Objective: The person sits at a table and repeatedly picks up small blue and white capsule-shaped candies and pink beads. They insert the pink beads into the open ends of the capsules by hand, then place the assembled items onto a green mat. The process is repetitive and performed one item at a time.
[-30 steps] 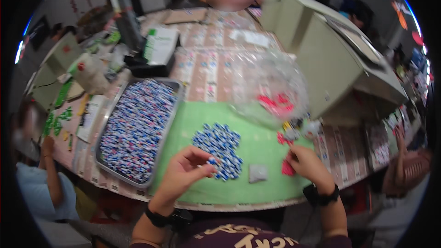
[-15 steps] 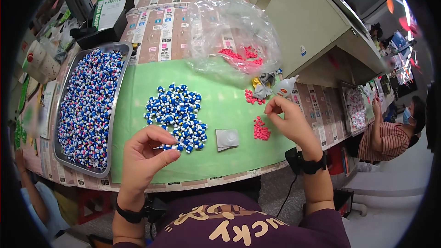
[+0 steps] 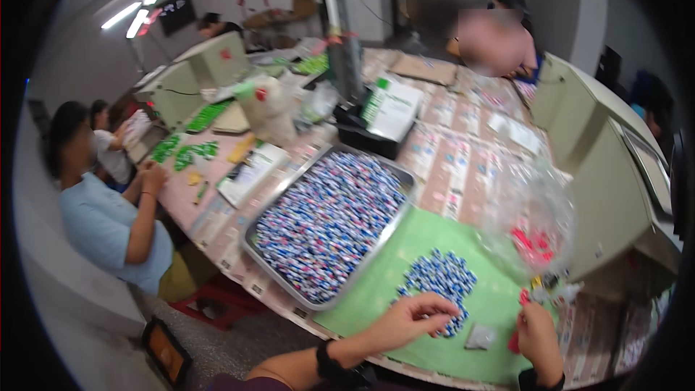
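My left hand (image 3: 418, 320) is over the near edge of a loose pile of small blue and white plastic pieces (image 3: 436, 275) on a green sheet (image 3: 423, 235). Its fingers are curled toward the thumb; whatever they may pinch is too small and blurred to name. On the right, my right hand (image 3: 540, 339) is closed in a pinch beside small pink pieces (image 3: 514, 342), partly hidden by it. Between the hands lies a small grey-white square pad (image 3: 481, 337). A metal tray (image 3: 411, 187) heaped with many more blue and white pieces stands left of the sheet.
A clear plastic bag (image 3: 499, 199) with pink pieces lies behind the sheet, near a beige metal cabinet (image 3: 601, 166). Past the tray are a black box (image 3: 362, 132), a cloudy plastic jug (image 3: 269, 112) and booklets (image 3: 250, 174). A person in light blue (image 3: 116, 228) sits at the left.
The view has swung left and up, so tray and pile now sit further right and low. A seated person and more room show. Both hands stay near the pile and the pink pieces.
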`<state>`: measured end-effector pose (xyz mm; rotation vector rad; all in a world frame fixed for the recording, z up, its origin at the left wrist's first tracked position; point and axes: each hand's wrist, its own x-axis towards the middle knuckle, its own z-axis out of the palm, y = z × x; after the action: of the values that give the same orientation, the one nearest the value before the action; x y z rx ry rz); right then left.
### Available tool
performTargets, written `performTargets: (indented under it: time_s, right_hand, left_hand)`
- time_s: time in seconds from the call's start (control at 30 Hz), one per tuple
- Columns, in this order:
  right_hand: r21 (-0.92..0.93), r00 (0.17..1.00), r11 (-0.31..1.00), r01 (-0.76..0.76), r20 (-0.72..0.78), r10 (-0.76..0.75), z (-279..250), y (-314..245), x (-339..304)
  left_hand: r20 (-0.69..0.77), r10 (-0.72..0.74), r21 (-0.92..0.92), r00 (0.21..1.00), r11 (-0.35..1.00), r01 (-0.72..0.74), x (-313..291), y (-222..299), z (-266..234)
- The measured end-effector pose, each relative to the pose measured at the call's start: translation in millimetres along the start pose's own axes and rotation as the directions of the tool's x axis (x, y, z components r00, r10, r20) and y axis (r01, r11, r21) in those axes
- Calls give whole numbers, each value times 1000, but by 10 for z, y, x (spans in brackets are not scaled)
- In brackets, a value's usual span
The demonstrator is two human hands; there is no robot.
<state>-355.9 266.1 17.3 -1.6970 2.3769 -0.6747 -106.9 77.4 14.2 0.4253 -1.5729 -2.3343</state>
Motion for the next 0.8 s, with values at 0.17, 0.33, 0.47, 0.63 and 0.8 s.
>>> performTargets:
  time_s: [0.17,0.33,0.47,0.63,0.8]
  right_hand:
    - [439,977,873,212,-71,-202,-348,-834,64]
    - [432,925,821,373,-246,-290,-247,-1178,66]
    - [551,959,785,282,-197,-206,-208,-1191,21]
    - [712,982,677,186,-109,-156,-141,-1140,-5]
    - [640,977,739,213,-127,-172,-160,-1093,-16]
  left_hand:
    - [194,101,-42,976,995,-94,140,-201,255]
    - [278,78,-41,957,997,-69,145,-131,362]
    - [263,86,-44,961,996,-77,116,-99,333]
    - [236,169,39,957,982,-183,58,-34,322]
    - [297,136,130,945,975,-181,60,61,283]
